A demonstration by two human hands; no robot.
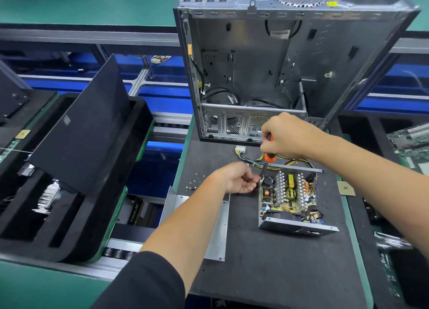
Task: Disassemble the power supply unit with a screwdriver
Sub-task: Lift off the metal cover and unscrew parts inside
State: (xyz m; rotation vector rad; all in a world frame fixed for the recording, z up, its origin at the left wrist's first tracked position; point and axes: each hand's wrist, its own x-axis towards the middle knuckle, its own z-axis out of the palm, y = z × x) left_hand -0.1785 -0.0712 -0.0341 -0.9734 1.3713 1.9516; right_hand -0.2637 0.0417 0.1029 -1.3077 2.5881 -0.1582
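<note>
The right hand (pixel 282 135) is wrapping its curled fingers around the orange-and-black screwdriver (pixel 268 156), hiding most of the handle; the shaft is pointing down at the far left corner of the power supply unit (pixel 290 193), and its tip is getting lost among dark parts there. The left hand (pixel 236 178) is reaching to the same corner with fingers loosely curled, fingertips touching the unit's left edge; whether they are pinching a screw or only steadying the casing cannot be told.

The unit is sitting uncovered on the black mat (pixel 278 262), circuit board and heat sinks showing, just in front of the empty computer case (pixel 255 65). Its yellow and black cable bundle (pixel 248 157) is partly disappearing behind the right hand. The left forearm is crossing over the bent metal cover (pixel 218 229), hiding its middle. Small screws (pixel 192 183) are lying left of the left hand, too tiny to count.

A dark box (pixel 135 210) below the conveyor is reading "PRIME". The yellow sticker on the case is too blurred to read.
</note>
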